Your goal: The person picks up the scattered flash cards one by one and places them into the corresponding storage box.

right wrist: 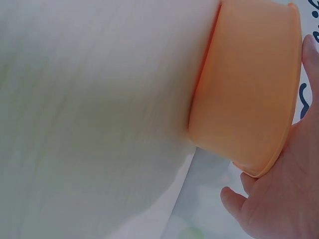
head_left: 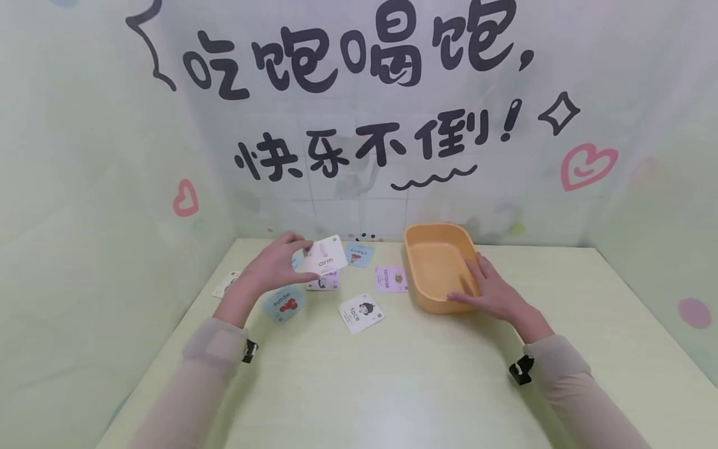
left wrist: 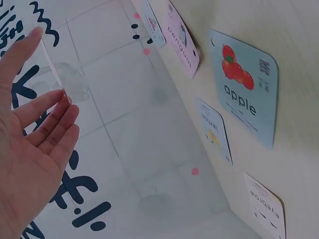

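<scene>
My left hand pinches a white card with an arm picture and the word "arm" between thumb and fingers, raised above the table. In the left wrist view this card shows edge-on. Below lie a blue apple card and a purple card, partly covered by the held one. My right hand holds the near right corner of an orange plastic basin, thumb at the front rim and fingers along the right side. From the right wrist, the basin's outer wall shows.
Around the table lie a face card, a tortoise card, a cherry card, a lemon card and an eyebrow card. A printed curtain stands behind the table's back edge.
</scene>
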Tool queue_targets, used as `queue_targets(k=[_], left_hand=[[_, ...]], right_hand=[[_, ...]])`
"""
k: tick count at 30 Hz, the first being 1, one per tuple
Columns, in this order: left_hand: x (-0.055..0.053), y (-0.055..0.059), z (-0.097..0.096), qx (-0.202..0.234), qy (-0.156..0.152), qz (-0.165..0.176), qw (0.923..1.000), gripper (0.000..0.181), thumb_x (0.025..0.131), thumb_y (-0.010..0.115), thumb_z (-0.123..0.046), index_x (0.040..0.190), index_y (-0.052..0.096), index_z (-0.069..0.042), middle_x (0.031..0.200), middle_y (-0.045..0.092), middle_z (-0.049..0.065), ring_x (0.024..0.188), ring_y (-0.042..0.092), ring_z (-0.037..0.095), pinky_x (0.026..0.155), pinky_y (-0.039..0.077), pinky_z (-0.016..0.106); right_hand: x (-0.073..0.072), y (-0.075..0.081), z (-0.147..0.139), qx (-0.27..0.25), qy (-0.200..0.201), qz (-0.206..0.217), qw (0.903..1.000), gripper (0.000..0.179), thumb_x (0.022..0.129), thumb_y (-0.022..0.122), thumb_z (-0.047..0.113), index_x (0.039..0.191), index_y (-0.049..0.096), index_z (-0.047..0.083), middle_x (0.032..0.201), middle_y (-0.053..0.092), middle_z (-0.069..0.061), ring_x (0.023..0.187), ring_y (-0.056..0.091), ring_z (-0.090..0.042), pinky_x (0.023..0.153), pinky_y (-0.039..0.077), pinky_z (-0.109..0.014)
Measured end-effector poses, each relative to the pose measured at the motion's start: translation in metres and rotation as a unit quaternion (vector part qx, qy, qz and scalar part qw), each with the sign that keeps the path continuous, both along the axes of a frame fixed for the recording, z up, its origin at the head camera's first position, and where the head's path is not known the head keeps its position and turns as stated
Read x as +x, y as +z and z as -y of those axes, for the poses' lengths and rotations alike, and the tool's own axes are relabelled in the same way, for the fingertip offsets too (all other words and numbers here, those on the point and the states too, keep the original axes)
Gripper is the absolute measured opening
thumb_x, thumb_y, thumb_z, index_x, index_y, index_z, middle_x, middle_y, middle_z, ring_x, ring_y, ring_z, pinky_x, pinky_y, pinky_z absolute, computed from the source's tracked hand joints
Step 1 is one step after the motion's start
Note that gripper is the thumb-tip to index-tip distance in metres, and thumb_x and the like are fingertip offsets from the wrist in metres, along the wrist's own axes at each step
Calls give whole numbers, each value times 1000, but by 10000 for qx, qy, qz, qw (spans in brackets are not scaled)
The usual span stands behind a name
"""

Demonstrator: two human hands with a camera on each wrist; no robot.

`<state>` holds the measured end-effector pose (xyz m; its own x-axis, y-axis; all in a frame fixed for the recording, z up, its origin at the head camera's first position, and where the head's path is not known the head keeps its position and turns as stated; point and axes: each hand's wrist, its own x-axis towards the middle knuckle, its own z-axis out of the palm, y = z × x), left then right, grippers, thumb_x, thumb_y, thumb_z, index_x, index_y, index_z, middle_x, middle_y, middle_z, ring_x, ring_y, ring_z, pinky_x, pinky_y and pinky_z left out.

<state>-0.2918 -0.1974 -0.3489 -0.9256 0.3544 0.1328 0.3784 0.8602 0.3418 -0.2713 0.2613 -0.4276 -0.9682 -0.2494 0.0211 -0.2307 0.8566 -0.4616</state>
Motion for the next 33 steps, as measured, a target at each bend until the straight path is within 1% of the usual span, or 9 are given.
queue_targets(k=[3, 8, 14, 19, 23, 26, 29, 31, 33], left_hand=[[-4, 1, -16, 96, -69, 64, 9999, 80, 77, 83, -43, 141, 55, -4, 138, 51, 14, 122, 55, 32, 103, 51, 50], [-10, 0, -42, 81, -293, 42, 9995, 80, 77, 83, -43, 142, 54, -5, 137, 52, 13, 120, 56, 31, 101, 52, 47], [-21, -2, -76, 0, -638, 52, 9980, 80, 77, 83, -44, 143, 54, -8, 135, 53, 10, 120, 56, 27, 103, 52, 43], [-27, -4, -105, -76, -725, 133, 9972, 80, 77, 84, -45, 142, 54, -10, 136, 54, 7, 121, 55, 23, 105, 51, 39], [-31, -5, -125, -73, -780, 188, 9967, 79, 76, 85, -44, 141, 56, -10, 136, 54, 6, 123, 56, 23, 106, 50, 38], [-35, -7, -139, -77, -820, 215, 9964, 77, 76, 85, -43, 140, 57, -10, 136, 54, 5, 124, 55, 23, 112, 45, 44], [-37, -9, -154, -99, -870, 259, 9958, 77, 76, 85, -42, 140, 56, -10, 136, 54, 6, 124, 55, 23, 112, 45, 45], [-39, -12, -163, -217, -897, 213, 9955, 77, 77, 84, -42, 141, 56, -10, 136, 54, 5, 124, 54, 22, 111, 46, 42], [-41, -15, -174, -422, -934, 142, 9946, 77, 77, 83, -44, 141, 55, -11, 136, 54, 5, 123, 54, 20, 107, 49, 36]], right_hand=[[1, 0, 3, 34, 5, -34, 10000, 113, 85, 63, 65, 156, 11, -6, 164, 1, -30, 150, 11, -51, 119, 22, -66], [3, 3, 8, 56, -25, -48, 10000, 120, 84, 64, 65, 153, 5, -15, 163, 1, -33, 151, 8, -50, 122, 18, -62], [4, 3, 11, 119, -134, -117, 9998, 122, 83, 65, 66, 152, 6, -17, 162, 2, -35, 150, 9, -51, 122, 19, -62], [1, 1, 12, 74, -165, -47, 9998, 124, 83, 65, 67, 152, 4, -16, 163, 0, -34, 151, 7, -51, 122, 18, -62], [-1, 0, 12, 42, -184, -15, 9998, 125, 83, 65, 68, 152, 4, -16, 163, -1, -33, 151, 6, -50, 123, 17, -62], [-1, 0, 13, 3, -220, -20, 9998, 125, 82, 65, 67, 152, 5, -16, 163, -1, -34, 151, 7, -50, 123, 17, -62], [-1, 0, 13, -43, -257, -18, 9997, 125, 82, 66, 67, 152, 4, -16, 163, 0, -34, 151, 7, -51, 123, 17, -62], [-1, -1, 13, -103, -284, -16, 9995, 126, 82, 67, 67, 152, 4, -16, 162, 0, -34, 151, 8, -51, 123, 17, -62], [-2, -2, 13, -140, -281, -14, 9995, 126, 82, 67, 66, 152, 3, -16, 162, 0, -35, 150, 8, -52, 122, 17, -62]])
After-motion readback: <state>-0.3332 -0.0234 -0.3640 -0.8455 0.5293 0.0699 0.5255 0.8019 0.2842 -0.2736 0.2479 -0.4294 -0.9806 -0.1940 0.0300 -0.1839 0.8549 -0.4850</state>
